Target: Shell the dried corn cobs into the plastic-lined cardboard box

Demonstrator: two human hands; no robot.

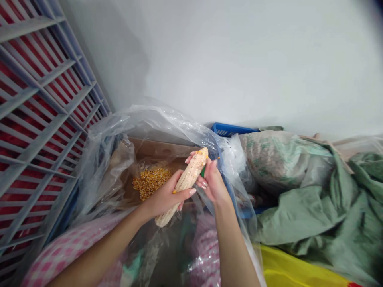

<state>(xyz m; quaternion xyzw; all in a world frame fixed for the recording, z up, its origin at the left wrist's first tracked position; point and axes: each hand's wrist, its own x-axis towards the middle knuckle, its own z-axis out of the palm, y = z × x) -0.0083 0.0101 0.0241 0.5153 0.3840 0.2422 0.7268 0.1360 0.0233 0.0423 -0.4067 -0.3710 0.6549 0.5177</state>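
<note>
My left hand (170, 189) is wrapped round a corn cob (189, 175), which slants up to the right and is almost bare. A few yellow kernels remain at its tip, and one sits near my left thumb. My right hand (214, 181) is closed beside the cob's upper end, round a small green object (203, 172) that is mostly hidden by the fingers. A loose kernel (218, 157) shows just right of the tip. Below and to the left, a heap of corn kernels (152, 181) lies in a clear plastic bag (104, 131).
Cardboard (167, 144) shows at the bag's back. A slatted plastic crate (38, 85) rises at left. On the right are a blue basket (233, 129), a filled sack (275, 159), green cloth (302, 215) and a yellow item (293, 267). A pale wall (239, 59) stands behind.
</note>
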